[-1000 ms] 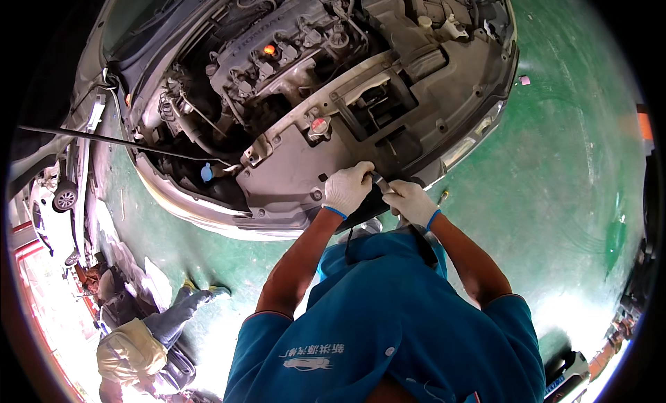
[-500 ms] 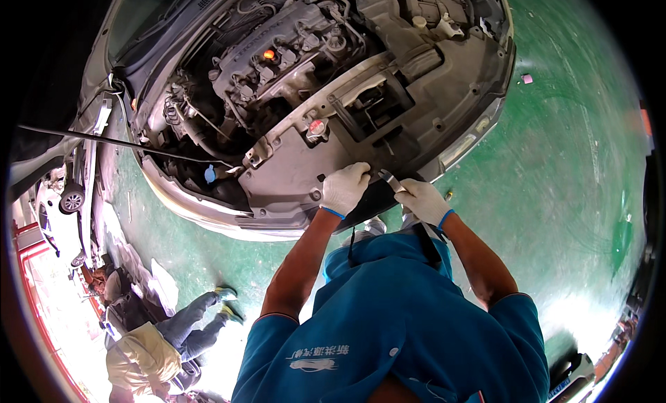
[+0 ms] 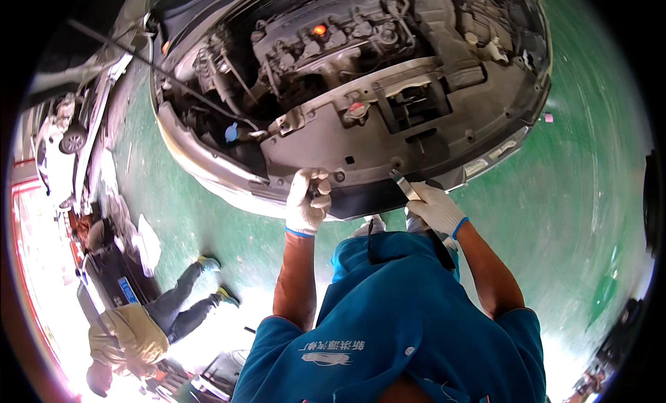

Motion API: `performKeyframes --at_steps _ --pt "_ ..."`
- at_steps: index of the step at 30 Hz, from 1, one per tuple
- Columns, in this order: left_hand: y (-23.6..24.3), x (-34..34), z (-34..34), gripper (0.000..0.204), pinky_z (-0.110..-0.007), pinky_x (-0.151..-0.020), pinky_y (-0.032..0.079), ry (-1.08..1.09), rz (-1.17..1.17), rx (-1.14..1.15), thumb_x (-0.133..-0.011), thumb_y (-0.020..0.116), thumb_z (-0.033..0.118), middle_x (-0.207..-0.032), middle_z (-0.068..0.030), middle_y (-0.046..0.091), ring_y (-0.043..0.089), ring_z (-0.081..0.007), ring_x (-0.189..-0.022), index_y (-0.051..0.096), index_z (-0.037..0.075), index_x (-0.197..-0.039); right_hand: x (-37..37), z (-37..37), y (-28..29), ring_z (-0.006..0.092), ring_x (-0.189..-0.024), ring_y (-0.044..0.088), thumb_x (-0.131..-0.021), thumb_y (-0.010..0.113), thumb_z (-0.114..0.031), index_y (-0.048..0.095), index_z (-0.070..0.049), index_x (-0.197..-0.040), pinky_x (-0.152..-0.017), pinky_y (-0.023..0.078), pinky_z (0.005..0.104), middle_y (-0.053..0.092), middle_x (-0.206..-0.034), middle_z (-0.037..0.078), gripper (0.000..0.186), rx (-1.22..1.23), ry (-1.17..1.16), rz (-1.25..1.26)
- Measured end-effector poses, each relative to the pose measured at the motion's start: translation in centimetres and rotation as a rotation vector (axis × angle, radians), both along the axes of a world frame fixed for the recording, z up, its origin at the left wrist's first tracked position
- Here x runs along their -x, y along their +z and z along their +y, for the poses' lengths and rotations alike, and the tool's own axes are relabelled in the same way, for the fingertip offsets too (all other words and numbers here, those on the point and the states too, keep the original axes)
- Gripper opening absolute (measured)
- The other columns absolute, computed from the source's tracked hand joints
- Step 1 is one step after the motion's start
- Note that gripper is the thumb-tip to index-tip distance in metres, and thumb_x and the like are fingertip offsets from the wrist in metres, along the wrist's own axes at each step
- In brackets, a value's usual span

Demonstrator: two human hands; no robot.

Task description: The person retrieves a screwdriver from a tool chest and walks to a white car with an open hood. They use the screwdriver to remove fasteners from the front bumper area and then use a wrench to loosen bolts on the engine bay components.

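Observation:
My left hand (image 3: pixel 307 203), in a white knit glove, is closed at the front edge of the car's engine-bay cover (image 3: pixel 305 156), fingertips turned up around something small and dark that I cannot make out. My right hand (image 3: pixel 435 207), also gloved, grips a flat metal trim tool (image 3: pixel 404 184), its tip close to a round fastener on the cover. Above both hands the open engine bay shows the engine (image 3: pixel 298 35) with an orange cap (image 3: pixel 319 30), a radiator cap (image 3: pixel 357 110) and a blue reservoir cap (image 3: pixel 232 133).
A hood prop rod (image 3: pixel 111 42) crosses the upper left. A white car (image 3: pixel 54 153) with its wheel showing stands far left. Another person (image 3: pixel 127 337) bends at lower left beside dark equipment (image 3: pixel 118 278). The green floor (image 3: pixel 583 208) stretches to the right; dark objects line its edge.
My left hand has moved left, away from the tool, and turned its curled fingers upward. My right hand still grips the tool. The view has shifted, moving the engine bay up and right in the picture.

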State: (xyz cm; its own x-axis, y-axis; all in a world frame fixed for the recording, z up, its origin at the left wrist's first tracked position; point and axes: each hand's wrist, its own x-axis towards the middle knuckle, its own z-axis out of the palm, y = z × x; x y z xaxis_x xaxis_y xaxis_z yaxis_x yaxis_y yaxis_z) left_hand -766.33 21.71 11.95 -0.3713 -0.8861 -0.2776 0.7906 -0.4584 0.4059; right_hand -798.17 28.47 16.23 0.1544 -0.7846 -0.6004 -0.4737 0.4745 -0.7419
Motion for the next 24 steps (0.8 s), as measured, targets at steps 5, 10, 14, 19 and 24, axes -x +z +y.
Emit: performKeyframes --at_steps 5,10,14,19,24 --pt "0.2 -1.1 1.3 0.028 -0.021 -0.042 0.030 -0.013 -0.611 -0.141 -0.101 0.066 0.032 -0.071 -0.0009 0.056 0.045 -0.0073 -0.054 0.068 0.005 -0.098 -4.6 -1.6 0.7 0.0177 -0.062 0.063 -0.094 0.058 -0.020 0.046 -0.007 -0.150 -0.059 0.054 0.0338 0.064 -0.077 0.010 0.059 -0.051 0.093 -0.124" --pt "1.0 2.1 5.1 0.032 -0.025 -0.050 0.037 -0.294 -0.985 -0.169 -0.099 0.061 0.034 -0.069 0.0003 0.058 0.050 -0.0084 -0.056 0.072 0.003 -0.101 -8.3 -3.5 0.8 0.0155 -0.057 0.055 -0.095 0.056 -0.011 0.042 -0.007 -0.154 -0.054 0.047 0.0331 0.060 -0.074 0.007 0.061 -0.208 0.100 -0.158" --pt "-1.1 3.6 5.5 0.032 -0.022 -0.045 0.034 -0.276 -0.688 -0.325 -0.101 0.062 0.035 -0.071 -0.0010 0.058 0.052 -0.0097 -0.057 0.066 0.003 -0.095 -9.9 -4.8 -0.4 0.0131 -0.055 0.051 -0.096 0.053 -0.008 0.043 -0.005 -0.154 -0.052 0.043 0.0311 0.059 -0.073 0.006 0.058 -0.320 0.019 -0.279" --pt "-2.6 3.8 4.4 0.035 -0.021 -0.042 0.033 -0.293 -0.557 -0.397 -0.103 0.061 0.038 -0.074 -0.0028 0.058 0.052 -0.0106 -0.056 0.061 0.006 -0.089 -10.7 -7.3 1.3 0.0107 -0.054 0.050 -0.095 0.054 -0.009 0.054 0.000 -0.143 -0.048 0.040 0.0284 0.055 -0.070 0.004 0.048 -0.360 0.081 -0.201" --pt "-3.0 3.6 3.6 0.030 -0.020 -0.040 0.030 -0.251 -0.340 -0.474 -0.105 0.060 0.034 -0.074 -0.0018 0.058 0.053 -0.0103 -0.057 0.061 0.008 -0.091 -10.9 -10.4 1.6 0.0126 -0.047 0.051 -0.091 0.061 -0.007 0.060 0.000 -0.088 -0.045 0.039 0.0297 0.059 -0.068 0.008 0.008 -0.515 0.096 -0.286"
